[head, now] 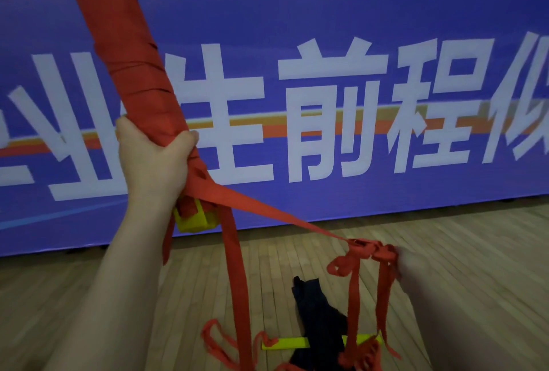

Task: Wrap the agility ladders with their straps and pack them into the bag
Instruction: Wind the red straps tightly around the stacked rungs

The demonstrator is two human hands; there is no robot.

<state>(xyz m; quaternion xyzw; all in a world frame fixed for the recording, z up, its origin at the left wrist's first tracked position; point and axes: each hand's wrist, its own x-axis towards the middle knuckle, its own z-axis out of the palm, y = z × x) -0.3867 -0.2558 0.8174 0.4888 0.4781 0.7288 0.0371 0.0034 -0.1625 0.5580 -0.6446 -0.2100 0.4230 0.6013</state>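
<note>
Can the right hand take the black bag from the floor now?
Probably not yet. The right hand is busy pinching the red strap, pulled taut from the bundle in the left hand. The black bag lies on the floor below it.

Dim indoor light w/ bluish cast; right hand [414, 266] motion-blurred; wide-angle bend @ edges.

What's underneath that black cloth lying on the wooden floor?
A yellow ladder rung lies under the black cloth, sticking out on both sides. Its middle is covered, so whether anything else lies beneath cannot be seen.
</note>
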